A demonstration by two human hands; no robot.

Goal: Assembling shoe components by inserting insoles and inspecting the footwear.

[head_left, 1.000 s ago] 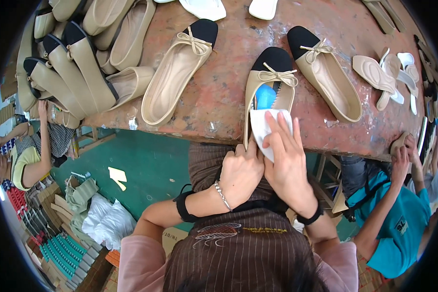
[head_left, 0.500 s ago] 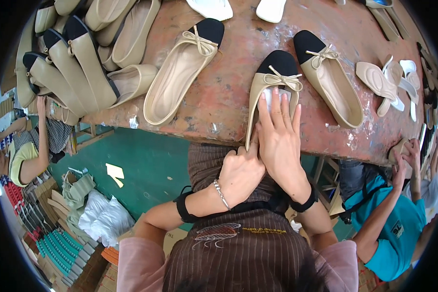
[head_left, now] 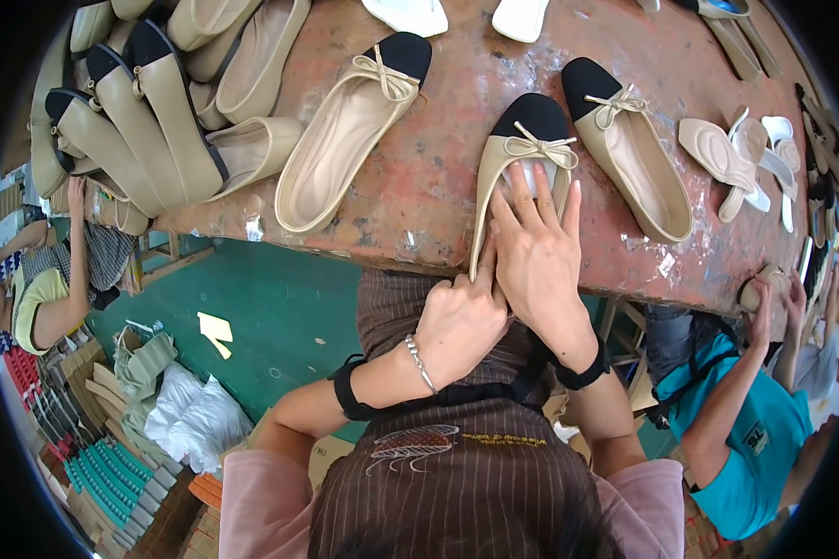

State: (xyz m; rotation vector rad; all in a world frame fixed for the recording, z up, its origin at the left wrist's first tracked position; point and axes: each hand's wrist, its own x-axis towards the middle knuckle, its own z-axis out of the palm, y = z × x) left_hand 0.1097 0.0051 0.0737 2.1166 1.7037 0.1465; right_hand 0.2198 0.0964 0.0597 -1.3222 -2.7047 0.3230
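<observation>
A beige ballet flat [head_left: 529, 119] with a black toe cap and a thin bow lies at the table's near edge, toe pointing away from me. My left hand [head_left: 461, 328] is closed at its heel, the fingertips gripping the back rim. Flat and spread, my right hand [head_left: 539, 270] reaches into the shoe, its fingertips on the insole just below the bow. A pale insert shows between those fingers; the heel inside is hidden by my hands. Matching flats lie on either side, one to the left [head_left: 350, 140] and one to the right [head_left: 629, 154].
Beige flats [head_left: 140, 130] are piled at the table's left. Several insoles [head_left: 718, 154] lie at the right, and white pieces [head_left: 517, 19] at the far side. Co-workers sit at both sides, one in a teal shirt [head_left: 746, 419]. A white plastic bag [head_left: 196, 419] rests on the floor.
My right hand's fingers have spread wider and slid slightly back toward the heel, showing more of the insole. The left hand stays at the heel.
</observation>
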